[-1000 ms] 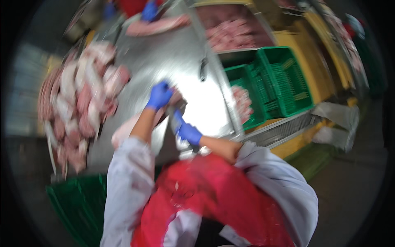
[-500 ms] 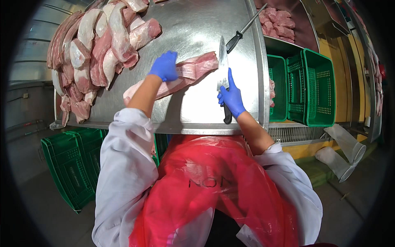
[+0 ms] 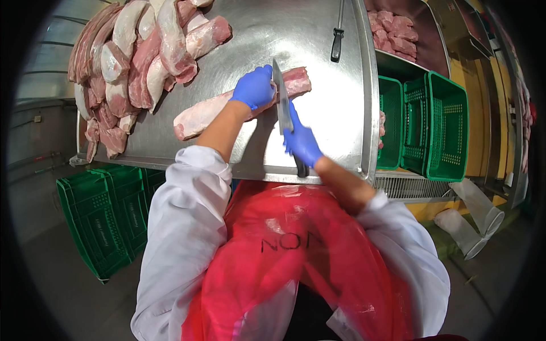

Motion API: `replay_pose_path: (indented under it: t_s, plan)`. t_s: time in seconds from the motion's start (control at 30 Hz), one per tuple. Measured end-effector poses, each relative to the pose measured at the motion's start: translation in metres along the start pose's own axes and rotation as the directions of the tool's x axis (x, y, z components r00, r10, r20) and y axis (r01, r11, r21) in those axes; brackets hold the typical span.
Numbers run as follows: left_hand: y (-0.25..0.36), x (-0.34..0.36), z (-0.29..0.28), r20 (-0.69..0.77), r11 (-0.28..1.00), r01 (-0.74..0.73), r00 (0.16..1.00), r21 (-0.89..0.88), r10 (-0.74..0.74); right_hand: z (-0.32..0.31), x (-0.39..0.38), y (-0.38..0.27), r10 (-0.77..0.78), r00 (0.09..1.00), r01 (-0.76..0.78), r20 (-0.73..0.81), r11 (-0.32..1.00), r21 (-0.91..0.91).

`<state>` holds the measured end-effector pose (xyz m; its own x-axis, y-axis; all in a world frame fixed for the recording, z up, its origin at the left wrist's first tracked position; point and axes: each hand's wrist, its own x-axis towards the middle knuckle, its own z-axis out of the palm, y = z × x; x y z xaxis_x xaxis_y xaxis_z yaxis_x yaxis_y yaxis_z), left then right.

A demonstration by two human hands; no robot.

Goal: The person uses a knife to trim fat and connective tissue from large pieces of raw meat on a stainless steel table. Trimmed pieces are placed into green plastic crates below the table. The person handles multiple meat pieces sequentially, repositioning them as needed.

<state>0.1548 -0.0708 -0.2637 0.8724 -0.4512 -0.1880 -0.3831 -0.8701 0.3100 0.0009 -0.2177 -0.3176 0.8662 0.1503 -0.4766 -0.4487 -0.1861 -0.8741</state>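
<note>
My left hand (image 3: 253,86), in a blue glove, grips a long pale pink piece of meat (image 3: 200,113) that lies diagonally on the steel table (image 3: 239,34). My right hand (image 3: 301,142), also gloved in blue, holds a black-handled knife (image 3: 282,99) with the forefinger laid along it. The blade stands over the piece just right of my left hand, near the piece's right part. A sharpening steel (image 3: 336,44) lies farther back on the table, handle toward me. A large pile of meat pieces (image 3: 133,74) covers the table's left side.
To the right are a metal tray (image 3: 432,42) of meat chunks, green plastic crates (image 3: 445,125) and a metal grate (image 3: 409,187) below them. More green crates (image 3: 99,216) stand below the table's left front edge. Translucent white boots or covers (image 3: 472,216) are at the lower right.
My left hand has moved right along the meat and closed on it. My right hand with the knife has moved left, bringing the blade onto the piece.
</note>
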Motion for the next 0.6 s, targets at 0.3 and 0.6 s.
replay_pose_path:
  t_s: [0.3,0.6]
  plan:
    - [0.048,-0.001,0.054,-0.341,0.872,0.086,0.898,-0.482,-0.277,0.029,0.069,0.018,-0.062,0.989,0.072,-0.132,0.995,0.07]
    - [0.082,-0.015,0.069,-0.48,0.76,-0.025,0.789,-0.649,-0.384,0.014,0.139,0.158,-0.513,0.759,-0.016,0.401,0.601,0.799]
